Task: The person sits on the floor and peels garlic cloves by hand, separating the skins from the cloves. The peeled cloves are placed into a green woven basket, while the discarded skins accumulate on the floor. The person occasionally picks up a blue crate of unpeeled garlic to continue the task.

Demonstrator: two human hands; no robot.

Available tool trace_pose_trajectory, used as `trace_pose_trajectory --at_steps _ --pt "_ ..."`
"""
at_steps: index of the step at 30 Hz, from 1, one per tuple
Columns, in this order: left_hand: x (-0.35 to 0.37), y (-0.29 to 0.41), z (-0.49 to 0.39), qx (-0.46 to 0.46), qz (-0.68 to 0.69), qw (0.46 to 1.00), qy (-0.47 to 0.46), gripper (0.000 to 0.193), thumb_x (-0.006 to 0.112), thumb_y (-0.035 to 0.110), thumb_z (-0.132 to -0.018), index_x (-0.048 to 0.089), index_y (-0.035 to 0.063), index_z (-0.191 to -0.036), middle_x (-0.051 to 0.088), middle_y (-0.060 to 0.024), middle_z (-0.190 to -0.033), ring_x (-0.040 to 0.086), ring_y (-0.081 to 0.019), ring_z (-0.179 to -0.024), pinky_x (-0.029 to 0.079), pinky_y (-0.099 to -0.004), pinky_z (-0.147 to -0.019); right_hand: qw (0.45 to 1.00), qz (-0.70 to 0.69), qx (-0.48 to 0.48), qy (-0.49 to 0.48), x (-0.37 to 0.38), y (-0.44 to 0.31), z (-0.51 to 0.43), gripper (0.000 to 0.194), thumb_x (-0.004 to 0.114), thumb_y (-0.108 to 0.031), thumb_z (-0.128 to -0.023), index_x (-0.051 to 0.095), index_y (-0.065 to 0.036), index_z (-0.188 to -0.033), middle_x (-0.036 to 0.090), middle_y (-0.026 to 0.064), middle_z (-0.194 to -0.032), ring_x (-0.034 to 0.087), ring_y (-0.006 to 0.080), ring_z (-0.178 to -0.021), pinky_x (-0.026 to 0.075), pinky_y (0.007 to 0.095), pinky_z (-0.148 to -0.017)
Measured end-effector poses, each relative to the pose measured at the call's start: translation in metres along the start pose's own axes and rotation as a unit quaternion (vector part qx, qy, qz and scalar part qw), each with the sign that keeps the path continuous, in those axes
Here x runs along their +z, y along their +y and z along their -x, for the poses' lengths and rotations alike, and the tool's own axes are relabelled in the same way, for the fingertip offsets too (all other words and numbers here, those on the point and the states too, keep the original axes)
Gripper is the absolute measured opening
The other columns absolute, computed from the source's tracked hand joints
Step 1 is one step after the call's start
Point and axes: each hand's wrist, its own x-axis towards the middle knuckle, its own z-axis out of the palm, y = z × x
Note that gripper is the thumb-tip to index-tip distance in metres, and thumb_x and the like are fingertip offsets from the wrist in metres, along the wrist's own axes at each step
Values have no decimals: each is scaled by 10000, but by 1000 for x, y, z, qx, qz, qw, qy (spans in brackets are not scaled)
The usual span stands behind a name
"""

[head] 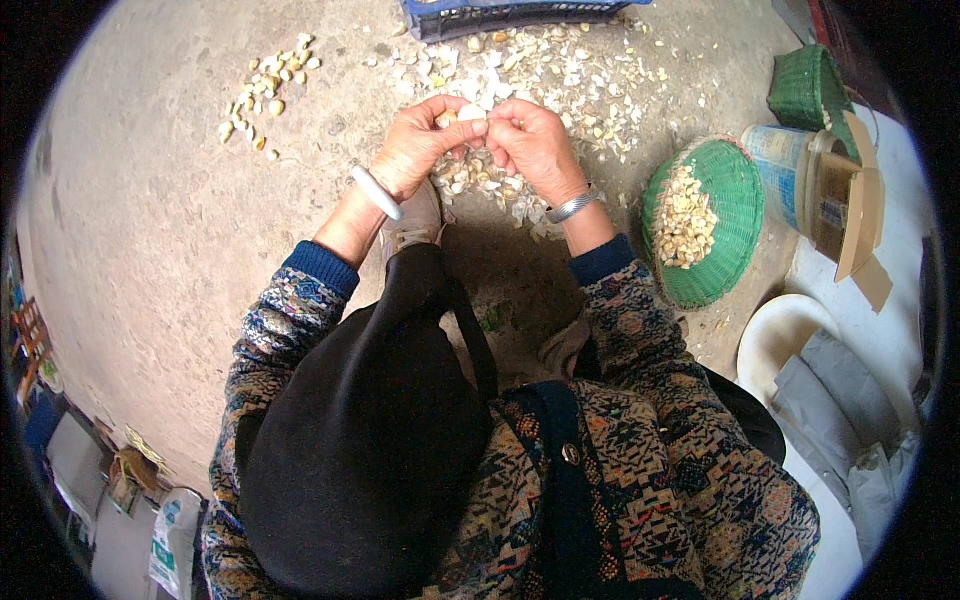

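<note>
My left hand (424,139) grips a small whitish piece (472,112), like a garlic clove or nut, between thumb and fingers. A tan piece (447,118) also shows inside its curled fingers. My right hand (531,142) meets the left thumb tip beside the whitish piece, its fingers curled inward. Whether the right fingertips pinch anything is hidden. Beneath both hands, pale papery skins or shells (570,71) lie scattered over the floor. To the right, a green woven basket (731,225) tilts towards me and holds a heap of pale cloves or nuts (684,221).
Several loose yellowish pieces (274,79) lie on the concrete floor (165,225) at left. A blue plastic crate (525,15) stands ahead. On the right are a second green basket (802,86), a plastic tub (780,169), a cardboard box (862,217) and a white basin (765,330).
</note>
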Motion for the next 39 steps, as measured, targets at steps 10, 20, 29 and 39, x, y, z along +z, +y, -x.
trace_pose_trajectory --at_steps 10,20,29,39 --pt "-7 -5 -2 88 -195 977 -3 379 682 45 -849 580 55 -1214 656 9 -934 577 -42 -751 482 -198 -708 931 297 -179 115 -31 31 -14 151 607 -74 -841 643 -37 -984 630 40 -746 579 97 -632 470 238 -558" --pt "7 1 5 151 -366 918 22 372 706 110 -832 607 70 -1189 656 2 -854 525 -46 -649 474 -220 -634 993 104 -6 -47 -13 -20 -3 201 647 -169 -860 686 26 -887 655 57 -702 595 85 -589 461 227 -517" --pt "3 3 7 176 -427 885 -63 365 696 61 -806 614 40 -1161 665 -119 -991 629 -175 -808 508 -291 -735 980 168 13 -107 -18 -16 -9 197 558 -107 -842 668 11 -729 640 84 -627 606 139 -540 475 279 -496" --pt "5 2 12 133 -357 923 -57 385 658 45 -847 592 55 -1226 663 -39 -977 549 -77 -732 488 -243 -706 943 295 -151 3 -14 0 -10 161 619 -163 -767 661 -13 -727 615 158 -630 594 245 -547 479 346 -553"
